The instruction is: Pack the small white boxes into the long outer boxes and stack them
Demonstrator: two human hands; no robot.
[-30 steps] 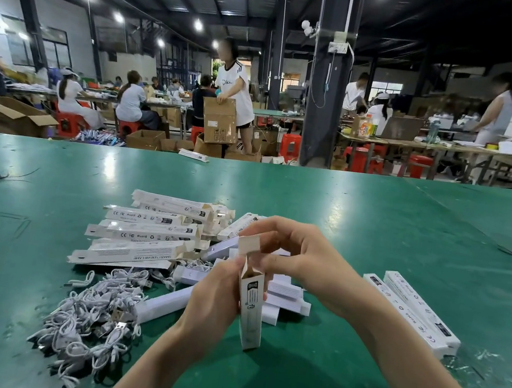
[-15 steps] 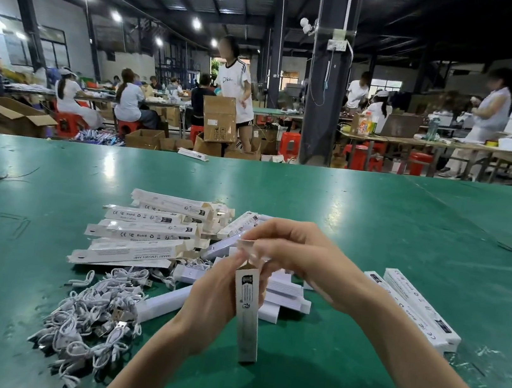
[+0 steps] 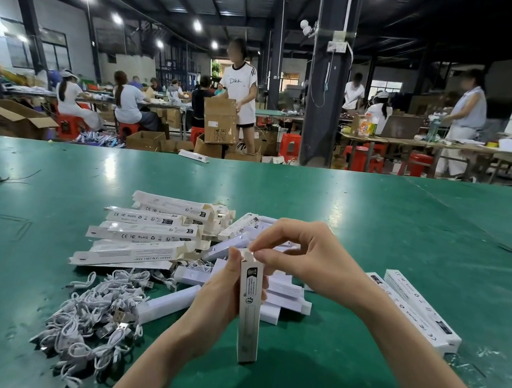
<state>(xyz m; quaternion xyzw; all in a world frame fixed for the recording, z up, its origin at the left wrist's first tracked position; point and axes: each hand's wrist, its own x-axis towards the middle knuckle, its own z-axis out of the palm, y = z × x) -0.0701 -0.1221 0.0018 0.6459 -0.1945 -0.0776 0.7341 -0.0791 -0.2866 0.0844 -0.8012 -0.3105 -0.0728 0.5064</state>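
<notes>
Left hand (image 3: 219,292) grip stays clamped on outer box (image 3: 249,320); right hand (image 3: 308,258) now pinches its top closed.

You hold one outer box (image 3: 251,312) upright in your left hand (image 3: 218,294), printed face toward you. Your right hand (image 3: 307,261) pinches its top flap. Flat outer boxes (image 3: 145,237), end flaps open, lie piled on the tabletop (image 3: 375,228) to the left. Plain white boxes (image 3: 286,294) lie heaped just behind your hands. Two closed outer boxes (image 3: 413,312) lie side by side to the right.
</notes>
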